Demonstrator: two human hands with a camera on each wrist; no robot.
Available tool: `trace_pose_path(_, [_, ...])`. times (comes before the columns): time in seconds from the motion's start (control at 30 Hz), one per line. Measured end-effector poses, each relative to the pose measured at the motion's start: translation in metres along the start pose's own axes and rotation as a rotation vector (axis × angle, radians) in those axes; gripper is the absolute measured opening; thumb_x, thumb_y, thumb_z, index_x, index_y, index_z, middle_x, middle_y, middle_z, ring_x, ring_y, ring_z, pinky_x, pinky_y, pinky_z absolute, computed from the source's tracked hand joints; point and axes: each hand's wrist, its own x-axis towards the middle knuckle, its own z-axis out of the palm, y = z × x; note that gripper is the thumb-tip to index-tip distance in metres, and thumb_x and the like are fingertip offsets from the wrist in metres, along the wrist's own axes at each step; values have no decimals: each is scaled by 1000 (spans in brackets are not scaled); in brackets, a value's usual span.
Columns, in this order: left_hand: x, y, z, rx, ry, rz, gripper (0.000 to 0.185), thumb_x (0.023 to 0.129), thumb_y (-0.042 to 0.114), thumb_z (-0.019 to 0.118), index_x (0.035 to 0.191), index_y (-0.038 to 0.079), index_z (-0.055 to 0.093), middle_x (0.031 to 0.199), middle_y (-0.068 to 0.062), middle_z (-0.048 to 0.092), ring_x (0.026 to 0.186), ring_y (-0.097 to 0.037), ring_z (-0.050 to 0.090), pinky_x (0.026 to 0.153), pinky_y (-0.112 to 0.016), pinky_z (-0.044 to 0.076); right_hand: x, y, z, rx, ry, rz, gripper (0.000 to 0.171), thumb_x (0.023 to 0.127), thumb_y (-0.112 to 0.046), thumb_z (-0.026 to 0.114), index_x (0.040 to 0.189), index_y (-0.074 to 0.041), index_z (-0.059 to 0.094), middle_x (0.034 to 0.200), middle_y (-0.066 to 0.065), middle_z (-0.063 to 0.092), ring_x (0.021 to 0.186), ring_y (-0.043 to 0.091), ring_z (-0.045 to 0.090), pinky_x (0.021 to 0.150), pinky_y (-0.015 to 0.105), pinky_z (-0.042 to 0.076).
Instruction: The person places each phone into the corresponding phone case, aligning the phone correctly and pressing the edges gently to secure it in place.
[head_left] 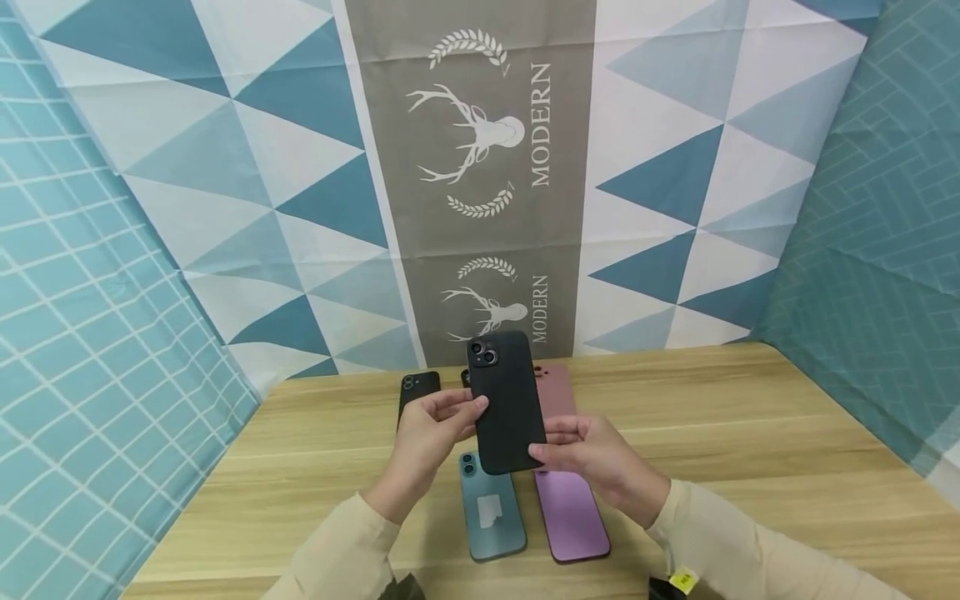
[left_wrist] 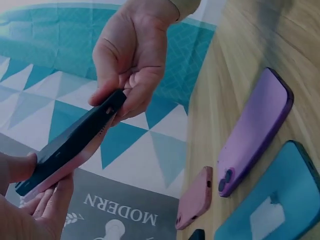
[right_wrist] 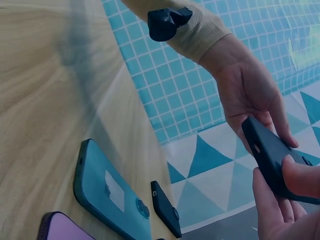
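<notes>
- The black phone (head_left: pixel 507 402) is a matte, dark slab with rounded corners, held in the air above the table, its back turned to the head camera.
- Its twin camera lenses sit at the upper left corner of the back.
- It stands nearly upright, tilted slightly to one side.
- From the wrist views (left_wrist: pixel 70 145) (right_wrist: pixel 272 157) its thin edge shows, with a pinkish face on the far side.

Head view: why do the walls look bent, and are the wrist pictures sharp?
Head view: wide lens bows the tiled walls; even light, the black phone sharp. Left wrist view: the near left hand is soft, the purple phone has a pale sheen. Right wrist view: the table streaks, blurred.
</notes>
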Motion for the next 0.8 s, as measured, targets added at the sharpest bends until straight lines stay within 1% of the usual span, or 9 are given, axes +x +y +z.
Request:
trace_pose_path(0.1, [-4,-5,1,33,-48,-25,41,86,24,73,114,-5,65,103,-17,72,86,-16,72,83,-35,59,0,1,1,8,46,18,48,85,-9,71,123,14,55,104,8,74,84,7,71,83,29,59])
trace_pose_path(0.2, [-10,-10,2,48,-115,-53,49,85,24,74,120,-7,60,106,-18,70,87,-17,72,83,-35,60,2,0,1,20,93,33,47,85,-8,71,123,14,55,105,8,73,85,8,71,85,29,58])
trace_pose_path(0.3, [-16,-12,2,38,-165,-45,52,84,19,75,123,-9,57,107,-20,69,88,-20,73,82,-35,60,3,-2,0,17,121,35,46,86,-8,70,124,13,54,104,6,73,85,8,71,86,29,58])
trace_pose_path(0.37, [-19,-12,3,18,-180,-32,50,83,14,75,123,-10,56,106,-21,69,88,-21,73,82,-37,60,3,-3,-1,14,126,33,46,86,-8,70,123,13,54,102,5,73,85,9,71,86,29,58])
trace_pose_path(0.47, [-20,-12,3,18,-179,-17,46,83,11,74,120,-10,57,102,-21,71,86,-23,74,80,-37,60,4,-4,-2,19,110,24,44,86,-7,70,122,13,55,102,4,74,86,8,71,85,28,58])
trace_pose_path(0.6, [-21,-13,5,24,-171,-24,41,85,9,72,117,-12,57,97,-20,71,82,-23,74,76,-37,61,3,-3,-1,39,79,18,44,86,-6,69,122,14,55,103,5,74,86,8,71,85,29,58])
trace_pose_path(0.8, [-23,-16,6,-11,-154,-40,38,85,5,71,114,-14,56,89,-14,67,74,-14,72,74,-36,61,3,2,-1,55,38,16,47,88,-7,67,125,17,51,106,7,73,88,8,71,86,29,58])
